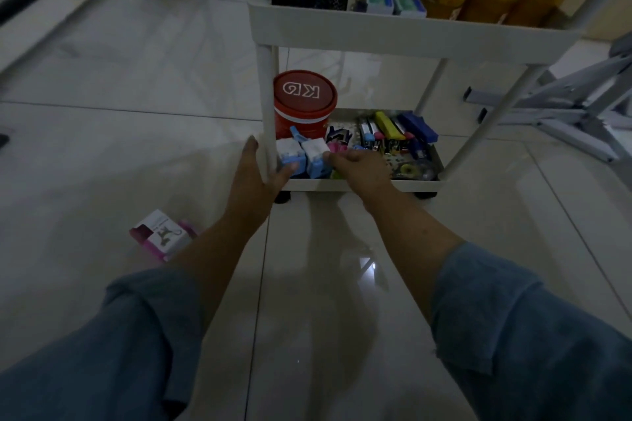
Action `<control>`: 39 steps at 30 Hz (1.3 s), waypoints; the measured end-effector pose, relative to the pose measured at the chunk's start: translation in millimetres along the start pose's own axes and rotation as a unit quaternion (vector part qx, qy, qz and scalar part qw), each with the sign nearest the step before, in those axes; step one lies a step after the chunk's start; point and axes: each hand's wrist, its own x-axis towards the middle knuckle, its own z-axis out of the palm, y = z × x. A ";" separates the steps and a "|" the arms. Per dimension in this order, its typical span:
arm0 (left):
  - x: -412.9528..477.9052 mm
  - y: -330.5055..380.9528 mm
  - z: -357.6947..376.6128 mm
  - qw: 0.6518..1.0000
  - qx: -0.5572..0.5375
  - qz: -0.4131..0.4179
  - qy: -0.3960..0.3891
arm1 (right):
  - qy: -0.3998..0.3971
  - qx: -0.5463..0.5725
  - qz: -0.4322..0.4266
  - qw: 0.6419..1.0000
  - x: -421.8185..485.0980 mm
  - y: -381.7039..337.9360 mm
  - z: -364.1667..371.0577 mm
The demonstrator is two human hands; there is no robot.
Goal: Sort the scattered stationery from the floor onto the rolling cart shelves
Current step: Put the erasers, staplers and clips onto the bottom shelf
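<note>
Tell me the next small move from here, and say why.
Probably let the left hand go of the cart post and reach back for the pink-and-white box on the floor. It is the one item visible off the cart, lying beside the left forearm, while the right hand sits among the blue-and-white boxes on the bottom shelf.

Left hand (254,178) holds the cart post (266,96); right hand (360,166) touches bottom-shelf boxes (313,151).
</note>
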 end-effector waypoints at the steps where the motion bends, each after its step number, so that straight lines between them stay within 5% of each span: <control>1: 3.2 -0.3 2.4 0.999 0.001 0.000 -0.032 | 0.000 -0.003 0.000 1.000 0.2 0.8 0.2; 8: 30.9 -11.7 1.1 0.999 0.019 -0.032 -0.030 | -0.005 0.011 0.003 1.000 3.1 5.9 -1.2; 15: 39.5 -11.7 -7.7 0.996 0.007 -0.038 -0.081 | 0.076 -0.013 0.016 0.997 7.1 21.5 20.0; 23: 30.8 -9.7 -3.8 0.997 0.007 -0.040 -0.066 | 0.122 -0.147 0.031 0.981 -1.1 18.1 27.2; 27: 13.7 -1.0 -8.6 0.996 0.075 -0.004 -0.055 | 0.101 -0.174 0.011 0.979 -9.0 13.4 23.9; 30: -2.4 -11.1 -22.1 0.990 0.137 -0.001 -0.016 | 0.155 0.006 -0.058 0.986 -31.3 13.9 28.8; 33: -13.7 -34.8 -45.0 0.978 0.207 -0.031 -0.004 | 0.171 0.053 -0.094 0.979 -59.2 15.1 49.5; 39: -30.8 -65.2 -99.3 0.909 0.408 -0.077 -0.026 | 0.029 -0.033 -0.097 0.994 -101.3 46.7 99.2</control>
